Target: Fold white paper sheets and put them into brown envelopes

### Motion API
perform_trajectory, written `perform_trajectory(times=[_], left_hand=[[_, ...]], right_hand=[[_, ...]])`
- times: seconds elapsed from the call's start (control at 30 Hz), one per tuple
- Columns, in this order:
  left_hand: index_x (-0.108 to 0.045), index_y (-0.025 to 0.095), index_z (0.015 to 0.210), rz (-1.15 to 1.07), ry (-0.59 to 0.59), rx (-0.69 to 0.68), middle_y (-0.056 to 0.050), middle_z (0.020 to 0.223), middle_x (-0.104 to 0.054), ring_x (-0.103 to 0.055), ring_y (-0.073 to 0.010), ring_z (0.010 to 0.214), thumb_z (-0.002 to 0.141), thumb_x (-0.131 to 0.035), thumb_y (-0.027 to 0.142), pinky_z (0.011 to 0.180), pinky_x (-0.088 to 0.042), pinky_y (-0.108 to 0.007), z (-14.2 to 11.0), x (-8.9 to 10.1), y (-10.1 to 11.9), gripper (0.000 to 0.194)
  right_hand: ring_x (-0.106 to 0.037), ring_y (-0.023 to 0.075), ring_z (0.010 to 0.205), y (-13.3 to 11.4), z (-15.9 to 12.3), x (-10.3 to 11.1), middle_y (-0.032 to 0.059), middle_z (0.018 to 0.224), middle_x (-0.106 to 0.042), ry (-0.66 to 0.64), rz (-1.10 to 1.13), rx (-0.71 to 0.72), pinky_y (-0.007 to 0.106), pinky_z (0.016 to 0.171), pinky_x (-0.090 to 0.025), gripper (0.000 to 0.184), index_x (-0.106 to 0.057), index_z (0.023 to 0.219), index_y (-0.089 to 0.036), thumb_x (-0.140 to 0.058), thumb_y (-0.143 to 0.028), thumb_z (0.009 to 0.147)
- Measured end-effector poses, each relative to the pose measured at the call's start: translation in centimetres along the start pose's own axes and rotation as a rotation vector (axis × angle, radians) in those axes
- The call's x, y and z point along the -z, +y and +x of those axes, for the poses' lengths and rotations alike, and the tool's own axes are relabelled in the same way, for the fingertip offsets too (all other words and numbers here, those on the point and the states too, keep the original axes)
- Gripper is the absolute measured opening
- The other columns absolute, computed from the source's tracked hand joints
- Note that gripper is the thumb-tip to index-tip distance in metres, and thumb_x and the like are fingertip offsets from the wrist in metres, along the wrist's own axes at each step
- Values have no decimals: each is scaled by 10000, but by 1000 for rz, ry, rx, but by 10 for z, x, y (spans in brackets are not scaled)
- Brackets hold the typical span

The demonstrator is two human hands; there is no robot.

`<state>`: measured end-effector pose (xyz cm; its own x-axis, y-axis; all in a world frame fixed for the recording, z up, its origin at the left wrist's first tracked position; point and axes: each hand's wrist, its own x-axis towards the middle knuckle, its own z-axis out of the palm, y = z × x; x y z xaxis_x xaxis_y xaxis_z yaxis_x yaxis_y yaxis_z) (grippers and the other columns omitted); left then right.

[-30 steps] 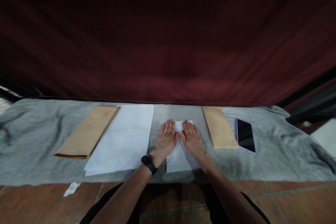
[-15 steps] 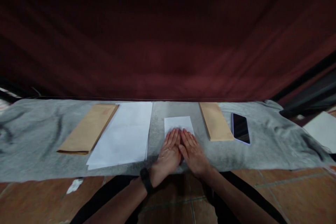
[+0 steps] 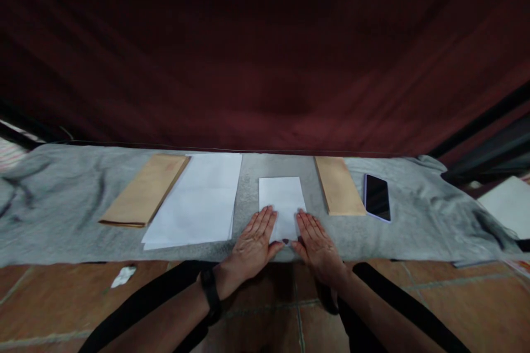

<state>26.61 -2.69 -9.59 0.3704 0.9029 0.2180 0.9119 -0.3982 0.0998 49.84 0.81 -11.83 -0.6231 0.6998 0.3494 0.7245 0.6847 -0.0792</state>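
Observation:
A folded white sheet of paper [image 3: 282, 201] lies on a grey cloth [image 3: 62, 204] spread over the floor. My left hand [image 3: 253, 242] rests flat with fingers stretched out on the sheet's near left corner. My right hand [image 3: 317, 242] lies flat and open on its near right corner. The thumbs nearly meet at the sheet's near edge. A black band sits on my left wrist [image 3: 210, 297].
Left of the folded sheet lies a stack of white paper [image 3: 199, 204] and a brown envelope [image 3: 147, 190]. To the right are another brown envelope [image 3: 338, 186] and a dark phone [image 3: 376, 197]. A dark red curtain [image 3: 265, 55] hangs behind. Tiled floor [image 3: 434, 287] is in front.
Both hands slid along the folded sheet toward me, from its far part to its near edge, and have moved apart to the two near corners.

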Motion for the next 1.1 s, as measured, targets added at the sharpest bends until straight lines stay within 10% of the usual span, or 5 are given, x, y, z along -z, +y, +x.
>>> perform_trajectory(times=[0.33, 0.67, 1.1], left_hand=[[-354, 64, 1519, 26, -48, 66, -215, 1599, -354, -280, -306, 1515, 1000, -423, 571, 1226, -283, -514, -11, 1, -9, 728], [-260, 67, 1560, -103, -46, -93, -167, 1643, -278, -170, -247, 1550, 1016, -443, 430, 1271, -179, -426, -10, 3, 33, 679], [-290, 79, 1547, -72, -160, -99, -175, 1655, -238, -190, -251, 1548, 1019, -410, 389, 1258, -149, -414, -11, 13, 21, 623]], right_hand=[[-379, 321, 1468, 11, -15, 7, 205, 1584, -396, 26, 13, -82, 522, 1170, -382, 697, -147, 1616, -105, -412, -404, 1046], [-341, 269, 1492, -26, -7, 6, 175, 1612, -355, -68, 128, 28, 486, 1207, -333, 673, -104, 1622, -116, -366, -370, 1056], [-325, 308, 1496, -1, -11, 6, 184, 1639, -289, -117, 49, 10, 507, 1201, -327, 719, -181, 1608, -90, -408, -455, 1033]])
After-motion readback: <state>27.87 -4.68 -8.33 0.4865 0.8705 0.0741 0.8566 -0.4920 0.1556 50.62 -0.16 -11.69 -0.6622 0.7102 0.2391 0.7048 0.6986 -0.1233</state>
